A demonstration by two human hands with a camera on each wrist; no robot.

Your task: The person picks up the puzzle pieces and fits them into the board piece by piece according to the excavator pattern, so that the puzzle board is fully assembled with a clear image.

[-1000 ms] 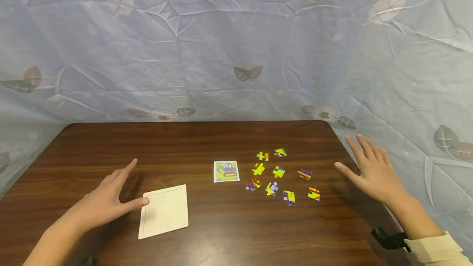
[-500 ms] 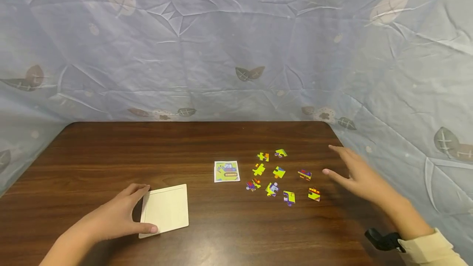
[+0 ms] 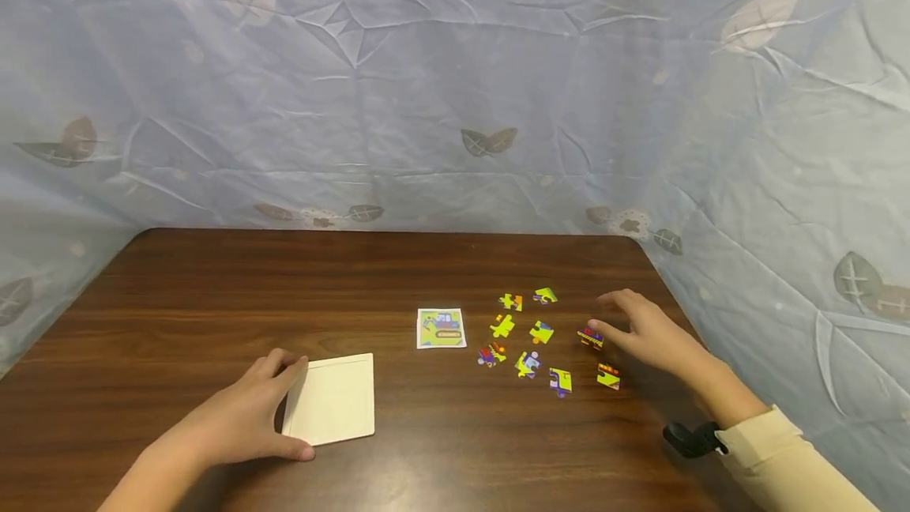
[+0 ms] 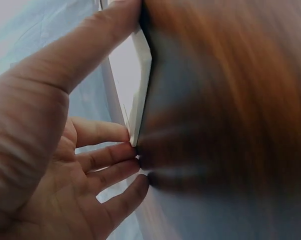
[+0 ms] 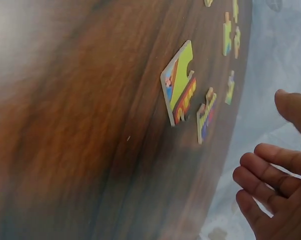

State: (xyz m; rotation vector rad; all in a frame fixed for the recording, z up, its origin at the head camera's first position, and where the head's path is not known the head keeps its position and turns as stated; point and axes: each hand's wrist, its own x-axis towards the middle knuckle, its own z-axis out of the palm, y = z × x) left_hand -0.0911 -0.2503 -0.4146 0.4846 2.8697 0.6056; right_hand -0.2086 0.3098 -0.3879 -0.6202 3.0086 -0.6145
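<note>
My left hand (image 3: 245, 413) holds a square, pale wooden puzzle board (image 3: 337, 401) by its left side, thumb at the near corner and fingers at the far corner. The left wrist view shows the board's edge (image 4: 143, 85) between thumb and fingertips. On the right, my right hand (image 3: 650, 334) is over the table, thumb and fingers apart. Its thumb tip overlaps a striped red-and-purple puzzle piece (image 3: 588, 338) in the head view. A yellow-green corner piece (image 5: 179, 82) lies close by, and the right wrist view shows nothing in the fingers.
Several more jigsaw pieces (image 3: 528, 365) lie scattered right of centre. A small picture card of an excavator (image 3: 441, 338) lies between them and the board. The dark wooden table (image 3: 320, 275) meets a hanging grey-blue cloth (image 3: 426, 101) at its back and right side.
My left hand came down onto the board's left side and took hold of it. My right hand moved left and lowered toward the striped piece. The view shifted slightly.
</note>
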